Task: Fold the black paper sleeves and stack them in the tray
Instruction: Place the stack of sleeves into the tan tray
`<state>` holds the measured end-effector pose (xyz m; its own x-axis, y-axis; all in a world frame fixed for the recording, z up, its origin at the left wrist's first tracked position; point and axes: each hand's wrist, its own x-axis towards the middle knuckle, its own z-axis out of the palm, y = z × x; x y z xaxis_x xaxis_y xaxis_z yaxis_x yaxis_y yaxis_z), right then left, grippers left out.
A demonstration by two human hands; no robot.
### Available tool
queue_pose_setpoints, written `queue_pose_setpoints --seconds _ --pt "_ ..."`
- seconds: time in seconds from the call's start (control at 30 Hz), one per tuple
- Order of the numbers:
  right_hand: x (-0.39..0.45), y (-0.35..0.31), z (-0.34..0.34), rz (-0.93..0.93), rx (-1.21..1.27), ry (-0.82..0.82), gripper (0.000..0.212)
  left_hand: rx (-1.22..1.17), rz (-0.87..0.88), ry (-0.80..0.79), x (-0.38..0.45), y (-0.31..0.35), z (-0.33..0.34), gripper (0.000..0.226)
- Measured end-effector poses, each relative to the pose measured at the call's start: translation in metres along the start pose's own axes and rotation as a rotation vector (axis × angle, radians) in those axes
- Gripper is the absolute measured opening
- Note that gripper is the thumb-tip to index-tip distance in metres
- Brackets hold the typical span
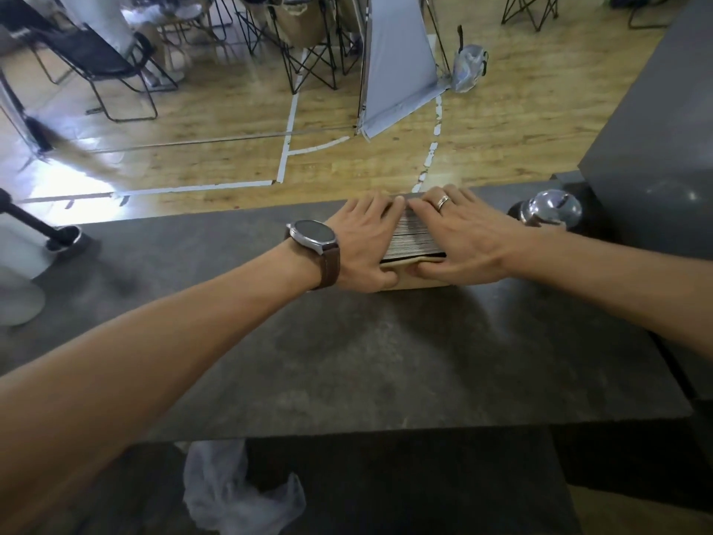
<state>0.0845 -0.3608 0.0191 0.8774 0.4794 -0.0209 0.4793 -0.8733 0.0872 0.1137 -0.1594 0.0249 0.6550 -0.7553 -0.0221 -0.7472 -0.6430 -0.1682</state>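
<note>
The fingers of both hands lie fairly straight over a packed row of black paper sleeves (413,235), and both thumbs press on the tan near wall of the tray (409,278) that holds them. The left hand (360,245) covers the left side of the row and the right hand (463,241) the right side, so only a narrow strip of sleeve edges shows between them. The fingertips nearly meet at the row's far end; whether they hook over it is hard to tell. A watch (312,237) on a brown strap sits on the left wrist, and a ring (443,201) is on the right hand. The tray rests toward the far edge of a dark grey table (347,361). Right of the right hand stands a shiny metal dome (551,208). Beyond the table lies a wooden floor (231,121) with folding chairs (96,59).
</note>
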Motion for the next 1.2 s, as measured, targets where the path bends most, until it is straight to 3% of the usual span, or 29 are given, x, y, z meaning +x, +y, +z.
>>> queue_pose_setpoints --seconds 0.17,0.3,0.43,0.63,0.9,1.1,1.2 --pt "0.001 -0.002 0.01 0.035 0.025 -0.035 0.12 -0.03 -0.075 -0.069 0.001 0.005 0.007 0.124" --pt "0.004 0.0 0.005 0.016 0.015 -0.033 0.115 0.017 -0.05 -0.083 0.004 0.003 0.0 0.116" --pt "-0.009 0.002 -0.008 -0.009 -0.019 -0.009 0.104 0.053 0.005 0.022 0.009 0.015 -0.011 0.103" --pt "-0.096 0.038 -0.025 0.132 0.011 -0.055 0.105 -0.062 0.104 0.143 0.04 0.086 -0.03 0.095" --pt "-0.168 0.07 -0.025 0.214 -0.044 -0.203 0.113 -0.128 0.122 0.104 0.065 0.166 -0.032 0.103" --pt "-0.168 0.057 -0.022 0.239 -0.001 -0.264 0.13 -0.18 0.121 0.091 0.05 0.157 -0.031 0.119" --pt "-0.151 0.031 -0.028 0.192 0.04 -0.195 0.126 -0.263 0.077 0.05 0.021 0.124 -0.032 0.118"
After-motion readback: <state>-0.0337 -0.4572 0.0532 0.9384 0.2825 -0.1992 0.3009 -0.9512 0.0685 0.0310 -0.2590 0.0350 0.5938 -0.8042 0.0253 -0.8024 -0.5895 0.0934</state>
